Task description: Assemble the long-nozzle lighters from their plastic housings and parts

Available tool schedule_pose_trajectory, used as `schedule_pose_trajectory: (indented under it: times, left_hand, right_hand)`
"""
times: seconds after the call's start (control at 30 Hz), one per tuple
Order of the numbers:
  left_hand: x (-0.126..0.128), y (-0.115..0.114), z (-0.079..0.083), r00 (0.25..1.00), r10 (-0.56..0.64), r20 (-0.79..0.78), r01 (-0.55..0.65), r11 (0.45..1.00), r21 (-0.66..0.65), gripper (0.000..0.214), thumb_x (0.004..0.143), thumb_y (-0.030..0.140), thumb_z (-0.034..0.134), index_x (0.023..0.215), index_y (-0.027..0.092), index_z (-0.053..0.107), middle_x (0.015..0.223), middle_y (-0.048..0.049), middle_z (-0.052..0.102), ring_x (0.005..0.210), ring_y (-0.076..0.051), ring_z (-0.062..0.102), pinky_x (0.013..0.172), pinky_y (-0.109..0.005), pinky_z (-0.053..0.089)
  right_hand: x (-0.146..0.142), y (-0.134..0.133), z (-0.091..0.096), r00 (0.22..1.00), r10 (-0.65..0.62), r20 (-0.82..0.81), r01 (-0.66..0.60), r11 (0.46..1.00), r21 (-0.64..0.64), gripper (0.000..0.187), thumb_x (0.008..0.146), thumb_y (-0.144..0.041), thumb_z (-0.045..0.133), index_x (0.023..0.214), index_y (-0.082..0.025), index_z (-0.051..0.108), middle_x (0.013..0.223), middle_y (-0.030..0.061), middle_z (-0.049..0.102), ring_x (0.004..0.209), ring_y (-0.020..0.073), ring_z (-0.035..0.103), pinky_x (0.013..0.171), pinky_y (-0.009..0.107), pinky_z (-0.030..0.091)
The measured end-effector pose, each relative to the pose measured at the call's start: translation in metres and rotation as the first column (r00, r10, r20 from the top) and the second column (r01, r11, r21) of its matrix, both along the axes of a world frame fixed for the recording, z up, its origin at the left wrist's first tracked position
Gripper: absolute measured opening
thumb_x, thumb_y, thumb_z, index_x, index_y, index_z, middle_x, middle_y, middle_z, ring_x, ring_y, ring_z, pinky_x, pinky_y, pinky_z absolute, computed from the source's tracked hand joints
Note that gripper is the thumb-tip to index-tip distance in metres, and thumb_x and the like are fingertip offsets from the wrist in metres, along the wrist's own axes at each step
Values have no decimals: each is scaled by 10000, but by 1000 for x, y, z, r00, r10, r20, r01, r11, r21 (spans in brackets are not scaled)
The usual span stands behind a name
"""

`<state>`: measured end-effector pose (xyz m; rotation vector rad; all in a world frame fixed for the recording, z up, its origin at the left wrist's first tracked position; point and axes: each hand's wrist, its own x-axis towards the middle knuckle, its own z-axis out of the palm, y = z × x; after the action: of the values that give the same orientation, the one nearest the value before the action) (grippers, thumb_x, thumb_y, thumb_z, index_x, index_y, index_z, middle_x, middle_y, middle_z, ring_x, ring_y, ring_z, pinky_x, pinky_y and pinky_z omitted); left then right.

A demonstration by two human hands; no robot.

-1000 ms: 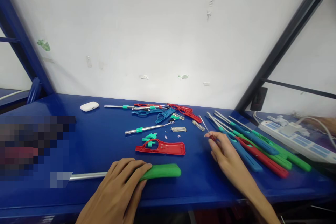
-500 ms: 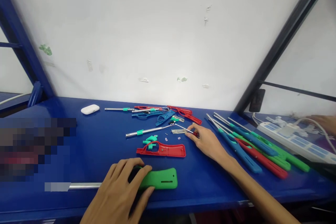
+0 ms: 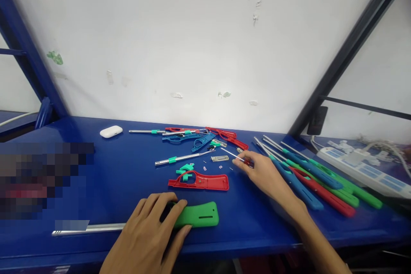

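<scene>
My left hand (image 3: pixel 150 233) grips a long lighter by its green handle (image 3: pixel 199 215) near the bench's front edge; its metal tube (image 3: pixel 96 227) points left. My right hand (image 3: pixel 263 175) pinches a small red-handled screwdriver (image 3: pixel 237 157), whose thin shaft points left toward tiny metal parts (image 3: pixel 220 158). A red half-shell of a lighter handle (image 3: pixel 199 180), with a teal trigger piece (image 3: pixel 184 168) in it, lies open between my two hands.
Several assembled lighters in blue, red and green (image 3: pixel 308 175) lie to the right. Loose shells and metal tubes (image 3: pixel 195 135) sit further back. A white earbud case (image 3: pixel 111 131) lies at the left, a white power strip (image 3: pixel 356 165) at the right on the blue bench (image 3: pixel 128 171).
My right hand carried the screwdriver left from beside the row of finished lighters to the small parts, then drew back slightly right. My left hand turned the green handle so its slotted face shows.
</scene>
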<state>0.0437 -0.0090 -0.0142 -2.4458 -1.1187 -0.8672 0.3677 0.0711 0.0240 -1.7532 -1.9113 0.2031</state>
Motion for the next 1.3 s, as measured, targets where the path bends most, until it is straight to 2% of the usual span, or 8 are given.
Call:
schedule_pose_trajectory:
  times: [0.17,0.37,0.63,0.77,0.9,1.07,1.23,1.3]
  left_hand:
    - [1,0,-2,1000,-1,-16,1,1000,-9,297,1052,307,515,1315,240,636,1194,-64,701,1008,-268,663,876,-423,537]
    - [2,-1,-2,1000,-6,-20,6,1000,1,299,1043,293,523,1310,234,644,1192,-69,703,1023,-275,659,873,-422,534]
    - [2,-1,-1,1000,-1,-12,1,1000,13,298,1041,287,515,1299,223,652,1169,-70,703,995,-272,662,859,-424,536]
    - [0,-1,-3,999,12,-36,-14,999,-34,324,1031,311,554,1336,242,641,1211,-65,697,1033,-276,662,889,-425,536]
    - [-1,-1,-4,999,11,-46,-14,999,-50,346,1029,317,567,1363,252,630,1232,-66,695,1050,-282,663,903,-432,539]
    - [0,-1,-3,999,8,-39,-11,998,-60,348,1026,309,577,1365,247,623,1227,-69,694,1047,-281,662,889,-426,545]
    - [0,-3,-4,999,9,-45,-11,999,-48,351,1021,304,577,1363,242,624,1224,-71,692,1054,-284,660,896,-433,539]
    - [0,-2,-4,999,5,-47,-7,999,-49,344,1020,306,578,1354,238,628,1223,-74,690,1057,-287,657,899,-437,536]
  right_hand:
    - [-6,-7,-2,999,41,0,-41,996,-80,215,952,-455,652,987,-263,741,774,13,717,730,250,685,662,316,453]
    - [-7,-3,-5,996,83,26,-81,995,-57,201,971,-426,631,889,-260,709,889,41,727,847,266,687,730,333,453]
    - [-6,-3,-5,995,97,26,-97,995,-33,178,986,-415,624,1058,-281,715,816,6,685,792,251,670,699,321,445]
    - [-7,-1,-7,995,94,33,-93,994,-54,191,982,-424,631,937,-268,732,873,28,725,833,263,689,714,329,459]
    - [-6,0,-9,996,81,20,-80,996,-50,222,978,-433,629,899,-251,730,914,56,736,886,287,704,754,350,477]
    - [-1,-2,-9,996,81,-38,-82,997,-15,241,1000,-447,588,950,-248,714,1023,70,764,988,288,714,858,359,493]
    - [2,-2,-10,995,61,-77,-64,997,-38,252,961,-468,633,1042,-255,738,972,49,768,903,275,725,811,350,500]
    - [2,-2,-11,995,52,-82,-57,997,-56,232,943,-456,654,1011,-257,752,942,48,771,879,276,725,792,349,497]
